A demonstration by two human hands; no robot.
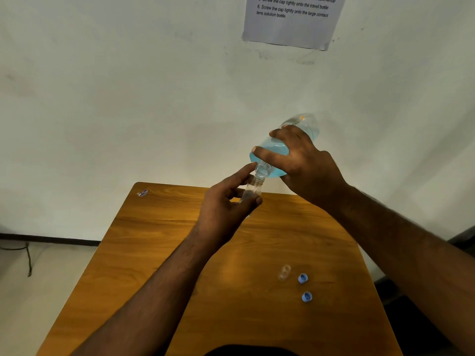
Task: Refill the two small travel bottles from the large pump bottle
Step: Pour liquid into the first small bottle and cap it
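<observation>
My right hand (305, 160) grips a large clear bottle (276, 150) of blue liquid, tilted neck-down over the table's far edge. Its open neck meets the mouth of a small clear travel bottle (253, 190), which my left hand (226, 201) holds between thumb and fingers just below. A second small clear bottle (284, 272) stands uncapped on the wooden table (159, 253) at the right. Two blue caps (303, 278) (306, 296) lie beside it.
The table stands against a white wall. A printed instruction sheet (293, 21) hangs on the wall above. A small sticker (142, 193) sits at the table's far left corner. A dark cable (27, 258) runs along the floor at the left.
</observation>
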